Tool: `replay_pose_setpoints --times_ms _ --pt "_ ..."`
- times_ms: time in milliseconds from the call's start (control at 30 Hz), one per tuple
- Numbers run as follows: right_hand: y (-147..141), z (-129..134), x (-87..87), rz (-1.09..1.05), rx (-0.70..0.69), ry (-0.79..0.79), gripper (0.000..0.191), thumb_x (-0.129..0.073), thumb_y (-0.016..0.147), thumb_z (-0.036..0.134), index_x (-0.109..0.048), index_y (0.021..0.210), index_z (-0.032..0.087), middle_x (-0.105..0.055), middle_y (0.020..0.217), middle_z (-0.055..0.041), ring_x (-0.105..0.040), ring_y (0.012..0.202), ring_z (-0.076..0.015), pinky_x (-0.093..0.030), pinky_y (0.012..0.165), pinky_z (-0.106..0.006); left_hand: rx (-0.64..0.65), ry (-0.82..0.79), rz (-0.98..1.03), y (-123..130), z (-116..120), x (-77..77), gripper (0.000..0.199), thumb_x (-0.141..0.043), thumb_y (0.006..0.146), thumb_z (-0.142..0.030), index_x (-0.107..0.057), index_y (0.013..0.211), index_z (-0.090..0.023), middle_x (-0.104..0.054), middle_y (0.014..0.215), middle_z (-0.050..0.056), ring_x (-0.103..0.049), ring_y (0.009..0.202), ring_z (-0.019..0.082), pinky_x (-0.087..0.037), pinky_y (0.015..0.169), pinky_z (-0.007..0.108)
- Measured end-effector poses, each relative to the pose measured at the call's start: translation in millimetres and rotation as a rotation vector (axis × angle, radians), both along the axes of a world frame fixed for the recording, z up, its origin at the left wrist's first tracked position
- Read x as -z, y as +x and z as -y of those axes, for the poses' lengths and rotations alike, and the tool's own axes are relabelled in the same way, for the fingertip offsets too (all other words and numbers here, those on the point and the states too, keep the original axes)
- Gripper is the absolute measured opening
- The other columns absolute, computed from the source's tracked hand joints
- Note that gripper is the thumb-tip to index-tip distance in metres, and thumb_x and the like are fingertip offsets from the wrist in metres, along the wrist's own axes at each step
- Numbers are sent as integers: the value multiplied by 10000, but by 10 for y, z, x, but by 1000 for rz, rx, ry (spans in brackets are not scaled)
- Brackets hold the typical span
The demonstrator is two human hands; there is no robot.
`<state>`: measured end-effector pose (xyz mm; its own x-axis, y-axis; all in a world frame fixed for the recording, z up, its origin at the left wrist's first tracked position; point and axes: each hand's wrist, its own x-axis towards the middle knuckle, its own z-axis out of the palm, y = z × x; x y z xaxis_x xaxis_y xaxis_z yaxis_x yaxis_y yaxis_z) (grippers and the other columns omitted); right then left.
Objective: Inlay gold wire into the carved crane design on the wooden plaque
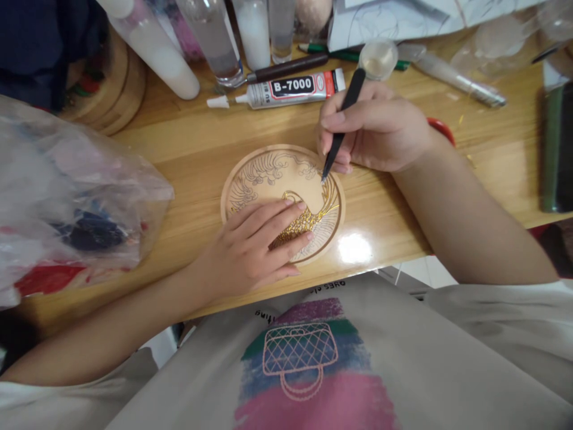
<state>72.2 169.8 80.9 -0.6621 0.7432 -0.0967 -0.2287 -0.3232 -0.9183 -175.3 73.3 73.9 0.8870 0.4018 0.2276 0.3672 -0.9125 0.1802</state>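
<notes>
A round wooden plaque (277, 156) with a raised rim lies on the table near its front edge. Dark line drawings of waves run round its face, and gold wire (298, 227) traces a scaly fish shape in the middle. My left hand (257, 245) rests flat over the plaque's lower left, fingers stretched out, covering part of the design. Held between the thumb and fingers of my right hand (371, 125) are black tweezers (342, 128). Their tips point down at the plaque's upper right, beside the gold tail lines. Whether the tips grip anything is too small to tell.
Behind the plaque lie a B-7000 glue tube (293, 88), a dark-handled tool (289, 67) and a small round container (378, 58). Bottles (215, 39) stand at the back. Plastic bags (89, 203) fill the left side, and a clear-handled tool (461, 77) lies at right.
</notes>
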Motion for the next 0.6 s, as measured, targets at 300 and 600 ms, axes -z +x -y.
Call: replay_pose_setpoints --times_ms 300,600 --pt "21 6 29 22 -30 68 292 -406 942 37 -612 745 97 -565 481 87 -526 429 -34 -438 439 -124 -36 32 99 -11 8 82 467 -558 955 -487 -574 1313 -188 -569 1402 164 -520 1320 292 -458 1079 449" --pt "13 11 24 -12 -16 59 256 -435 901 36 -620 730 82 -564 471 73 -513 417 -49 -433 429 -143 -43 50 74 -13 12 57 391 -530 968 -470 -615 1242 -204 -580 1391 144 -525 1313 284 -455 1083 438"
